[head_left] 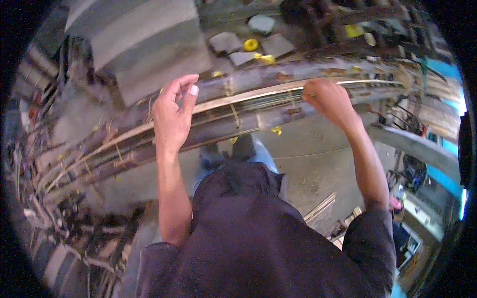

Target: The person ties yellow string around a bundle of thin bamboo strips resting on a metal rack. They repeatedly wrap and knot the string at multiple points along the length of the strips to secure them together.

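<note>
Across the view, in front of me, runs a long frame of two dark poles (208, 130) with thin pale strips (248, 94) lying lengthwise between them. Yellow ties (235, 115) cross the strips at intervals. My left hand (173, 114) hovers over the frame left of centre, thumb and fingers apart, nothing in it. Farther right, my right hand (329, 101) is closed with curled fingers over the strips. What its fingers hold, if anything, is hidden.
Beyond the frame lie grey slabs (277, 45), a yellow roll (250, 44) and a large grey sheet (159, 64). Loose wood strips (320, 207) lie on the floor at right. Piled sticks (89, 248) fill the lower left, and a grey beam (422, 146) stands at right.
</note>
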`<state>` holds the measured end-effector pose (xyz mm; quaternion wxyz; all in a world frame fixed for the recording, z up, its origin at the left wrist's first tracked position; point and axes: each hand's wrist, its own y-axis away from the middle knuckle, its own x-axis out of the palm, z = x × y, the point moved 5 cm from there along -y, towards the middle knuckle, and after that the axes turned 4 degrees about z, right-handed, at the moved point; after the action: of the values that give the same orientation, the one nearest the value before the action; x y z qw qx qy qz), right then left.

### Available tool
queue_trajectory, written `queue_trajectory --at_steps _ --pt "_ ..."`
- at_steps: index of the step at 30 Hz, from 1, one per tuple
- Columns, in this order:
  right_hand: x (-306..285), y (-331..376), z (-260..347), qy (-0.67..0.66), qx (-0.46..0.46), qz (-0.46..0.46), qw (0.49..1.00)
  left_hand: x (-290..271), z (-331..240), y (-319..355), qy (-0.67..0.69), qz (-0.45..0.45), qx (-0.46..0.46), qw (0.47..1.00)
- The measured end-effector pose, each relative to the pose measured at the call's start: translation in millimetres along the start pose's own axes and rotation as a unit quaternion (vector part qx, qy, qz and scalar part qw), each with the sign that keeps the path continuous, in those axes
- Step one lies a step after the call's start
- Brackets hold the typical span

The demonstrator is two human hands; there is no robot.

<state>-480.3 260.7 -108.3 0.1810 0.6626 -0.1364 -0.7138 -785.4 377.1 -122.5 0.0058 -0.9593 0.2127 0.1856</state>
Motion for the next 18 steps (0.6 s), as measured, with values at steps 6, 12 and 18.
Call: queue_trajectory --at_steps 6,12,18 --pt "155 38 159 -0.817 0.072 0.221 0.527 -7 -4 16 -0.081 -0.049 -0.021 0.995" --pt "-5 27 123 -0.337 -0.163 -0.064 0.925 49 17 21 -0.178 0.12 0.041 0.976" --pt "-125 -66 212 -0.045 -0.409 -0.111 0.905 77 50 25 -0.33 -0.035 0.164 0.929"
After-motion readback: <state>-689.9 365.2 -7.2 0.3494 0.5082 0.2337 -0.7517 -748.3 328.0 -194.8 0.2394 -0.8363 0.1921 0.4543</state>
